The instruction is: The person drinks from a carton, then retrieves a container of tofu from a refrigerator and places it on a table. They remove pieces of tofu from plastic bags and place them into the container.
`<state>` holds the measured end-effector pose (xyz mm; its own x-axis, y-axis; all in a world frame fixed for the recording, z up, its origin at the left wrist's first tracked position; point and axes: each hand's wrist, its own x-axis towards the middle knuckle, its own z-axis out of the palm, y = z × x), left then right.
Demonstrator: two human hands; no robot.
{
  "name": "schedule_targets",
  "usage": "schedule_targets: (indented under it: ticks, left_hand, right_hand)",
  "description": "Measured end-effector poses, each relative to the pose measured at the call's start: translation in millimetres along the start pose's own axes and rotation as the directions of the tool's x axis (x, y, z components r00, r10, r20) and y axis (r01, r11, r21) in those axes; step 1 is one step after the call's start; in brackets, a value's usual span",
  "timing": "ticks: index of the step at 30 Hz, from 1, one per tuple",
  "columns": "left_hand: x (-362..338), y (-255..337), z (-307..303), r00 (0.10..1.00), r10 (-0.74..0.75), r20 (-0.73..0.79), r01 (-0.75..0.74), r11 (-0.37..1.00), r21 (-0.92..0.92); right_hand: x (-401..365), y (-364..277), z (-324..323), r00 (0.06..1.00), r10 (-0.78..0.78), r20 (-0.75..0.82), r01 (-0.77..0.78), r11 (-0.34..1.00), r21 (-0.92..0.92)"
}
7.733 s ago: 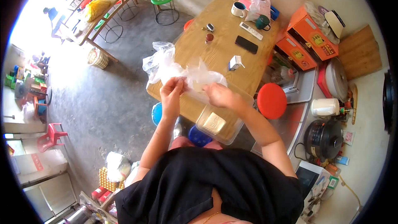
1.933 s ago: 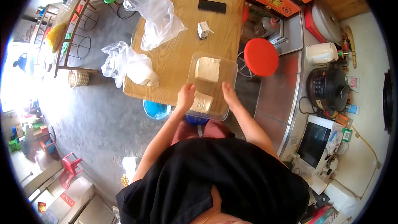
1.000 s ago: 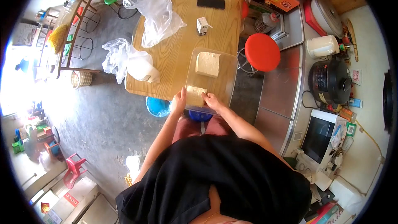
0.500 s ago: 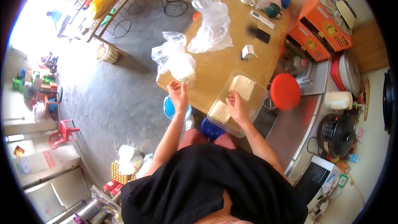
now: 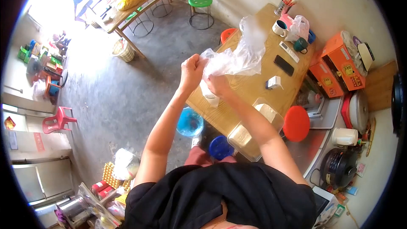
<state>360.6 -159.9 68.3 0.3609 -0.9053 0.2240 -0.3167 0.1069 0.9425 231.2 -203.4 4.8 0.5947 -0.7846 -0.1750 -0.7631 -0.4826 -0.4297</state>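
Note:
My left hand (image 5: 192, 71) is closed on the near end of a clear plastic bag (image 5: 235, 59), above the table's left edge. Close beside it, my right hand (image 5: 218, 85) also grips the bag. The bag stretches away over the wooden table (image 5: 237, 95). Under my hands lies a white object (image 5: 209, 95), partly hidden by my right hand. A clear plastic container (image 5: 240, 137) with pale blocks in it rests at the table's near edge, partly behind my right forearm.
A small white box (image 5: 274, 82), a black phone (image 5: 284, 65), a remote (image 5: 289, 52) and mugs (image 5: 279, 28) are on the table. A red stool (image 5: 296, 123), a blue stool (image 5: 220, 147) and a blue bin (image 5: 189, 122) stand near it. A person (image 5: 78, 2) is far back left.
My right hand has left the container and moved left to the plastic bag. My left hand has risen and taken hold of it too. The view has shifted.

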Motion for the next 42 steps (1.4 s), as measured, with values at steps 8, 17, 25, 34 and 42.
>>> schedule_targets:
  ticks: [8,17,25,34,42]
  left_hand:
    - [-13.1,60.1,-2.1,0.969,-0.177,0.173,0.238,0.858,-0.456]
    - [-28.8,-5.3,-9.4,0.956,-0.261,-0.131,0.121,0.761,-0.638]
    - [-89.5,-36.3,34.9,0.974,0.217,0.072,-0.228,0.898,0.376]
    - [-83.3,-78.1,45.5,0.978,-0.06,0.198,0.025,0.984,0.177]
    - [-95.3,-81.7,39.6,0.994,0.017,0.104,-0.043,0.967,0.252]
  right_hand:
    - [-33.1,28.8,-62.3,0.971,-0.228,-0.073,0.236,0.863,0.447]
    - [-31.8,71.9,-8.4,0.983,-0.179,0.045,0.11,0.764,0.635]
    - [-35.7,84.1,6.1,0.983,-0.176,0.041,0.067,0.567,0.821]
    - [-62.5,67.7,-5.8,0.993,-0.08,-0.084,0.116,0.717,0.687]
    - [-66.2,67.6,0.9,0.986,-0.069,-0.152,0.142,0.819,0.556]
